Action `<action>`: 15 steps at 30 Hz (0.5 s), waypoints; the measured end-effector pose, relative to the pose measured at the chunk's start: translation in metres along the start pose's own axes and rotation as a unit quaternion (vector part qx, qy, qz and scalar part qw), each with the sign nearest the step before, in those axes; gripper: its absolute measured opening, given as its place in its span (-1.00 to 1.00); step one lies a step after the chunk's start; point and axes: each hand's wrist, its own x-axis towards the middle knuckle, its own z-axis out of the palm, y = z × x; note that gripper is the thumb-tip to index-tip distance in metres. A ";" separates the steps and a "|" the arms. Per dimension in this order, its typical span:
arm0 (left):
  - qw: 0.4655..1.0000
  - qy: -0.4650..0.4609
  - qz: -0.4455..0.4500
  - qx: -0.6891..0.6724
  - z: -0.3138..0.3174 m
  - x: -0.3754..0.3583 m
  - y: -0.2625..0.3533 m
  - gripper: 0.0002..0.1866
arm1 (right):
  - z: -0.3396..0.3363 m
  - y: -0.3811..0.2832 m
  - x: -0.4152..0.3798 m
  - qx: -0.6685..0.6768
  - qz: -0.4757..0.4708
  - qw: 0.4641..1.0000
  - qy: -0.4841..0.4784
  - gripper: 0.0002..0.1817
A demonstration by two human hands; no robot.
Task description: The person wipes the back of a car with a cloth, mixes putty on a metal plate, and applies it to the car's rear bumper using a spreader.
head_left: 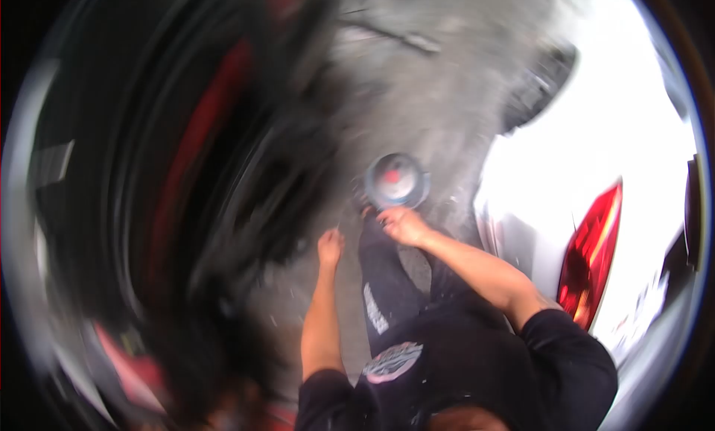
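My right hand (403,227) is closed, its fingers overlapping the near rim of a round grey bucket (423,191) in this view. A small dark thing shows at those fingertips, too blurred to name. Inside the bucket lies something pale with a red spot (392,177). My left hand (331,247), also closed, is held out to the left of my leg, beside the dark car (253,185). A thin pale sliver shows above its fingers.
On the right stands a white car with a red tail light (592,256) and a dark wheel (540,88). A long thin object (398,37) lies on the grey concrete floor (462,81) ahead. The left side is smeared by motion.
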 end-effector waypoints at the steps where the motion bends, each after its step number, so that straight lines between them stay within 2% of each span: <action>1: 0.998 0.010 0.027 -0.057 -0.035 0.006 -0.012 -0.75 | 0.010 -0.027 0.021 -0.020 0.008 0.999 -0.029 -0.71; 2: 0.993 0.053 0.063 -0.082 -0.063 -0.011 -0.040 -0.72 | 0.016 -0.056 0.009 -0.002 -0.003 0.999 -0.044 -0.74; 3: 0.985 0.152 0.086 -0.015 -0.069 -0.051 -0.035 -0.70 | 0.014 -0.073 0.000 -0.019 -0.025 0.997 -0.066 -0.76; 4: 0.978 0.179 0.099 -0.040 -0.091 -0.053 -0.045 -0.68 | 0.014 -0.103 0.006 -0.056 0.016 0.993 -0.104 -0.77; 5: 0.972 0.211 0.082 -0.063 -0.106 -0.073 -0.046 -0.64 | 0.019 -0.109 0.003 -0.038 -0.028 0.992 -0.113 -0.78; 6: 0.963 0.245 0.102 -0.047 -0.121 -0.085 -0.056 -0.60 | 0.020 -0.121 0.006 -0.051 -0.044 0.987 -0.144 -0.79; 7: 0.944 0.291 0.150 0.027 -0.133 -0.096 -0.064 -0.61 | 0.020 -0.133 0.014 -0.115 -0.117 0.974 -0.158 -0.80; 8: 0.943 0.312 0.111 0.033 -0.143 -0.151 -0.033 -0.63 | 0.020 -0.114 0.022 -0.084 -0.092 0.973 -0.193 -0.79; 9: 0.915 0.387 0.116 -0.007 -0.148 -0.182 -0.038 -0.64 | 0.022 -0.147 0.012 -0.092 -0.067 0.968 -0.225 -0.76; 11: 0.908 0.408 0.056 -0.081 -0.161 -0.230 -0.042 -0.67 | 0.021 -0.165 0.007 -0.094 -0.077 0.956 -0.268 -0.73; 12: 0.895 0.428 0.030 -0.119 -0.165 -0.245 -0.047 -0.68 | 0.023 -0.182 0.004 -0.079 -0.050 0.948 -0.303 -0.72; 14: 0.876 0.451 0.006 -0.170 -0.167 -0.258 -0.073 -0.69 | 0.038 -0.191 0.020 -0.147 -0.069 0.922 -0.351 -0.73; 15: 0.870 0.452 -0.003 -0.198 -0.181 -0.274 -0.111 -0.70 | 0.074 -0.211 0.002 -0.170 -0.083 0.913 -0.360 -0.74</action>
